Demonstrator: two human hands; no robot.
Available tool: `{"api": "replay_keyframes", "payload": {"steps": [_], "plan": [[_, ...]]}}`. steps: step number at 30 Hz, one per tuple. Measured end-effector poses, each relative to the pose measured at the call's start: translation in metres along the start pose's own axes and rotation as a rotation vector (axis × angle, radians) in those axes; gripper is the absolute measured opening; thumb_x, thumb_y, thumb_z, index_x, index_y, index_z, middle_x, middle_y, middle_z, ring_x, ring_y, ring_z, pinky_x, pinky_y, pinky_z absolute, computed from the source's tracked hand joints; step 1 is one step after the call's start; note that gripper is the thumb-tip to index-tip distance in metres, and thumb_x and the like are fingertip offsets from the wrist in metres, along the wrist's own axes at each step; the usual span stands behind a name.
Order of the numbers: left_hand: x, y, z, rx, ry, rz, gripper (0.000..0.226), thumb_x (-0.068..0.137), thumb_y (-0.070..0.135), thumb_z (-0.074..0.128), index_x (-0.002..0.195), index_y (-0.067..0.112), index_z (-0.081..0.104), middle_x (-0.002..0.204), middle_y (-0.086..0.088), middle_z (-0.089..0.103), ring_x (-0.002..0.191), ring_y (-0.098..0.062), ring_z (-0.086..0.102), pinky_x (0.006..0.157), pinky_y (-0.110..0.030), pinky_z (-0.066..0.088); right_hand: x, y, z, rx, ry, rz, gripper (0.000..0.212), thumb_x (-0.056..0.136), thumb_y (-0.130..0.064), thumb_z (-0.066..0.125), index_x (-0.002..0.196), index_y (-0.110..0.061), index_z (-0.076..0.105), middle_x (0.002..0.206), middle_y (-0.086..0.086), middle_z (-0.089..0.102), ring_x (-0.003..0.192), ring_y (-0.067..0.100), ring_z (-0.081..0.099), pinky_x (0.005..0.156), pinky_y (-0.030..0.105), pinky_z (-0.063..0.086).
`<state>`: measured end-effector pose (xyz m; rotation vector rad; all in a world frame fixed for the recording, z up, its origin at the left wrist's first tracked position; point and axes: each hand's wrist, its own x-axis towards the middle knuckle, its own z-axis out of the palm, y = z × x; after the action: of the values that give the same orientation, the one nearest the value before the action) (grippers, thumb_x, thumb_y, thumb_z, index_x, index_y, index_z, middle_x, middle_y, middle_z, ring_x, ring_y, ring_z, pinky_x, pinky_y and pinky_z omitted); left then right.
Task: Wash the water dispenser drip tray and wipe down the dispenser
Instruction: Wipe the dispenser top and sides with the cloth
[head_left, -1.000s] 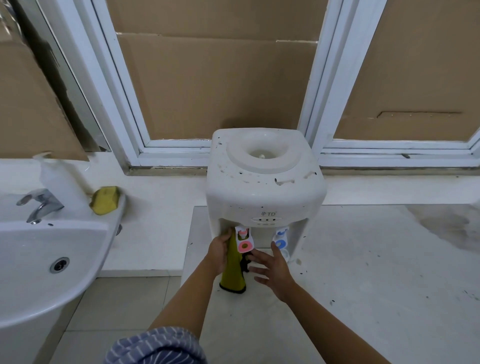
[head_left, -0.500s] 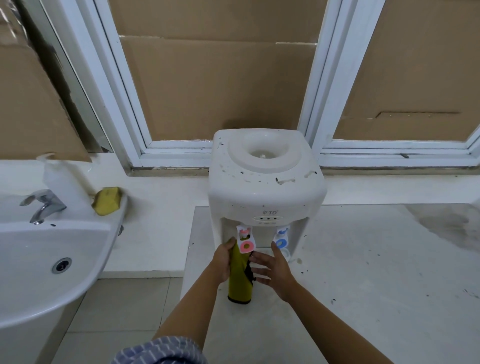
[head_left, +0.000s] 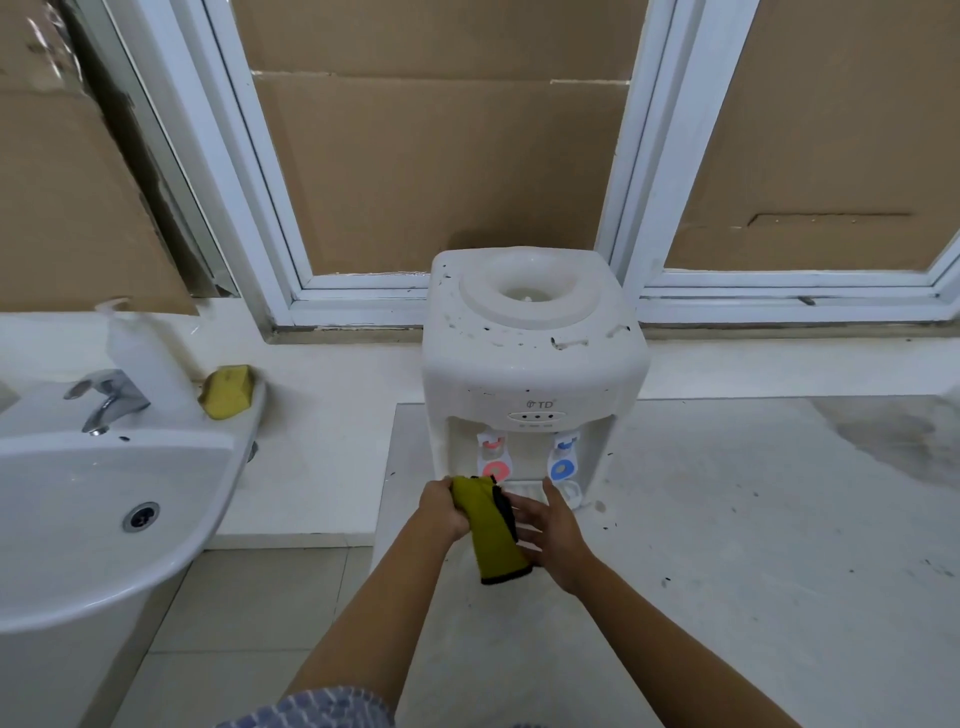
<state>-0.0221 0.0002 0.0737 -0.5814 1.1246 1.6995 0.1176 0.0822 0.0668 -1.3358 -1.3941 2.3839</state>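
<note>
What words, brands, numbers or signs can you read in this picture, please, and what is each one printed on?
"TD", after a small round logo: on the front of the white water dispenser, above its indicator panel.
A row of tiny lettering under that panel: too small to read.
The red tap tab and the blue tap tab: coloured rings only, no legible text.
Nothing else here bears any writing.

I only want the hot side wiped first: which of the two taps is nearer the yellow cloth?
The red tap, on the viewer's left; the yellow cloth hangs just below it, while the blue tap sits further right.
</note>
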Motion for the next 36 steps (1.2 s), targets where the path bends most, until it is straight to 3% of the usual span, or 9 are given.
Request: {"api": "replay_keyframes", "payload": {"steps": [5,8,11,14,19,23,26,31,36], "plan": [[0.001,0.002,0.014,0.048,0.036,0.079,0.042,0.103,0.023,0.037,0.138,-0.001,0.044,0.124,-0.022,0.057,0.128,-0.036,0.046,0.105,-0.045,0.037,-0.005,-0.001,-0.003,-0.013,-0.009,-0.007,0.064,0.098,-0.063,0.024,0.117,-0.02,0.068,0.116,0.005,0.069,0.106,0.024,0.064,0.079,0.035,0.052],[0.004,-0.003,0.007,0.147,0.062,0.066,0.038,0.102,0.021,0.042,0.131,-0.002,0.05,0.089,-0.017,0.057,0.106,-0.036,0.057,0.087,-0.044,0.046,-0.008,0.001,-0.009,-0.052,-0.016,0.001,0.064,0.098,-0.063,0.023,0.117,-0.023,0.068,0.117,0.003,0.068,0.107,0.024,0.062,0.079,0.034,0.05],[0.008,-0.013,-0.001,0.28,0.071,0.039,0.038,0.099,0.022,0.047,0.127,-0.003,0.054,0.094,-0.019,0.061,0.086,-0.034,0.059,0.076,-0.043,0.05,-0.013,0.005,-0.015,-0.077,0.025,0.012,0.057,0.099,-0.06,0.027,0.117,-0.022,0.066,0.12,0.003,0.065,0.105,0.023,0.061,0.082,0.035,0.048],[-0.007,-0.029,-0.004,0.416,-0.025,0.018,0.035,0.098,0.02,0.052,0.122,-0.005,0.055,0.103,-0.02,0.064,0.092,-0.034,0.061,0.08,-0.042,0.051,-0.019,0.011,-0.025,-0.15,0.102,-0.059,0.047,0.098,-0.052,0.043,0.128,-0.02,0.06,0.132,0.006,0.059,0.114,0.025,0.057,0.09,0.036,0.044],[-0.029,-0.042,0.007,0.55,-0.294,0.027,0.037,0.097,0.023,0.053,0.123,-0.002,0.059,0.116,-0.02,0.068,0.108,-0.032,0.063,0.09,-0.04,0.052,-0.034,0.011,-0.04,-0.179,0.038,-0.18,0.072,0.085,-0.07,0.05,0.141,-0.025,0.05,0.14,0.0,0.055,0.133,0.02,0.048,0.115,0.043,0.03],[-0.051,-0.041,0.032,0.582,-0.502,0.087,0.033,0.099,0.022,0.049,0.122,0.001,0.06,0.113,-0.018,0.069,0.104,-0.029,0.066,0.088,-0.038,0.054,-0.055,-0.002,-0.057,-0.129,-0.058,-0.231,0.062,0.079,-0.063,0.064,0.126,-0.022,0.063,0.121,0.002,0.07,0.112,0.02,0.066,0.092,0.036,0.055],[-0.066,-0.039,0.053,0.676,-0.568,0.187,0.031,0.097,0.024,0.053,0.119,0.004,0.063,0.109,-0.014,0.071,0.102,-0.026,0.067,0.088,-0.037,0.056,-0.076,-0.021,-0.068,-0.257,-0.088,-0.294,0.062,0.076,-0.062,0.069,0.118,-0.017,0.069,0.11,0.005,0.074,0.099,0.02,0.071,0.082,0.029,0.056],[-0.089,-0.034,0.087,0.967,-0.556,0.465,0.036,0.09,0.037,0.063,0.106,0.005,0.07,0.103,-0.011,0.073,0.098,-0.025,0.069,0.088,-0.041,0.056,-0.099,-0.055,-0.083,-0.269,-0.045,-0.44,0.064,0.067,-0.055,0.078,0.116,-0.015,0.07,0.112,0.008,0.073,0.105,0.026,0.069,0.096,0.042,0.053],[-0.111,-0.023,0.118,1.071,-0.456,0.882,0.052,0.079,0.054,0.069,0.074,0.001,0.069,0.069,-0.018,0.062,0.067,-0.019,0.061,0.066,-0.037,0.05,-0.113,-0.081,-0.089,-0.138,0.092,-0.62,0.066,0.069,-0.046,0.084,0.122,-0.026,0.05,0.099,0.008,0.073,0.091,0.025,0.071,0.073,0.034,0.057]]}}
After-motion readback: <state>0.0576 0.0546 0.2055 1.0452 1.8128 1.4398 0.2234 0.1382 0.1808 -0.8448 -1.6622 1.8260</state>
